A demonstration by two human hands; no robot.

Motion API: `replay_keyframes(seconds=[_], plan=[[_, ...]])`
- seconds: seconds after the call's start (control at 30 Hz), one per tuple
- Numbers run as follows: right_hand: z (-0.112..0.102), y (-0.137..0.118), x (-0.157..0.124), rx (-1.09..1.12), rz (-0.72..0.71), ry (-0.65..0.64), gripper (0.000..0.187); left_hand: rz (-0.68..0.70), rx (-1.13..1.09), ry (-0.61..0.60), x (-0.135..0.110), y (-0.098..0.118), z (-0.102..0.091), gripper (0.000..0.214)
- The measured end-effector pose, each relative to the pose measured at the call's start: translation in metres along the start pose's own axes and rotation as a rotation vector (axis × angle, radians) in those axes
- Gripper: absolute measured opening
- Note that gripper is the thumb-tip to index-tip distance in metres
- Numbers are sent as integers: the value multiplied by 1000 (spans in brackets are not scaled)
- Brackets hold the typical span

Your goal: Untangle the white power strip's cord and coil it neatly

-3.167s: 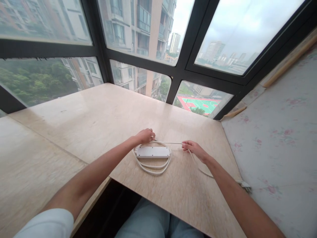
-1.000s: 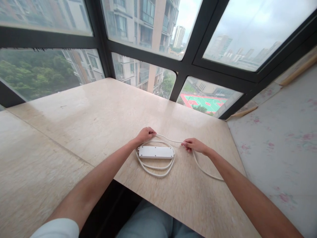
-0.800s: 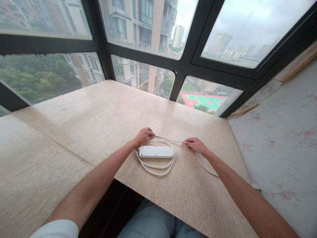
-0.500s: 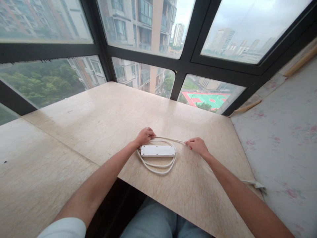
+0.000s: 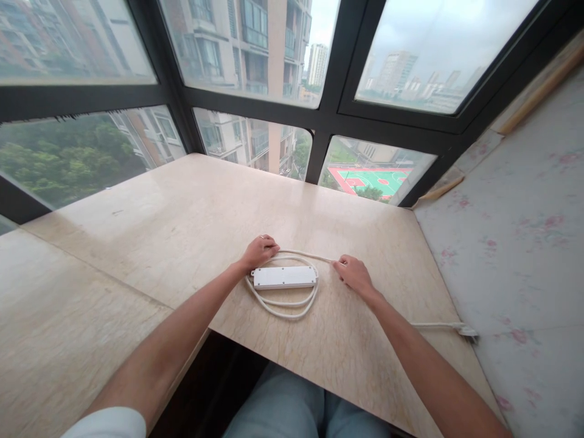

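Note:
A white power strip (image 5: 285,277) lies with its screwed side up on the stone sill. Its white cord (image 5: 292,317) is looped around it in loose coils. At the upper left of the loop, my left hand (image 5: 260,252) is closed on the cord. My right hand (image 5: 354,274), right of the strip, pinches the same cord, which runs nearly straight between the two hands. Beyond my right forearm the cord comes out again and ends at a white plug (image 5: 466,330) by the wall; its prongs cannot be made out.
The beige stone sill (image 5: 150,219) has a seam on the left and a front edge above my legs (image 5: 283,404). Dark window frames (image 5: 255,103) close off the back. A flowered papered wall (image 5: 515,243) stands at the right.
My right hand has closed further round the cord. The cord near the plug has shifted and shows more beside my right forearm. The whole view has swung slightly right.

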State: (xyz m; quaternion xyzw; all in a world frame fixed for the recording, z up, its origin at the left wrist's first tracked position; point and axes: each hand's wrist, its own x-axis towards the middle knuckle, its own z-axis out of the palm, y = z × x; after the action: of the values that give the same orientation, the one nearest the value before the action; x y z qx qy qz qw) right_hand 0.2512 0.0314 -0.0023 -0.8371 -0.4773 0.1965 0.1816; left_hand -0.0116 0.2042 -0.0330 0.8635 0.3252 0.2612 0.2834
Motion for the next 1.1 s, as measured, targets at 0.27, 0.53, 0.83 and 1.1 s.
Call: replay_keyframes(seconds=[0.27, 0.53, 0.83, 1.1], plan=[[0, 26, -10, 175, -298, 96, 31, -2, -26, -297, 10, 30, -32, 62], [5, 38, -15, 156, -403, 161, 35, 294, 284, -728, 28, 78, -16, 90], [8, 40, -13, 84, -382, 165, 36, 374, 396, -758, 11, 83, 3, 97], [-1, 48, -33, 108, -325, 177, 32, 288, 365, -519, -10, 75, 11, 76]])
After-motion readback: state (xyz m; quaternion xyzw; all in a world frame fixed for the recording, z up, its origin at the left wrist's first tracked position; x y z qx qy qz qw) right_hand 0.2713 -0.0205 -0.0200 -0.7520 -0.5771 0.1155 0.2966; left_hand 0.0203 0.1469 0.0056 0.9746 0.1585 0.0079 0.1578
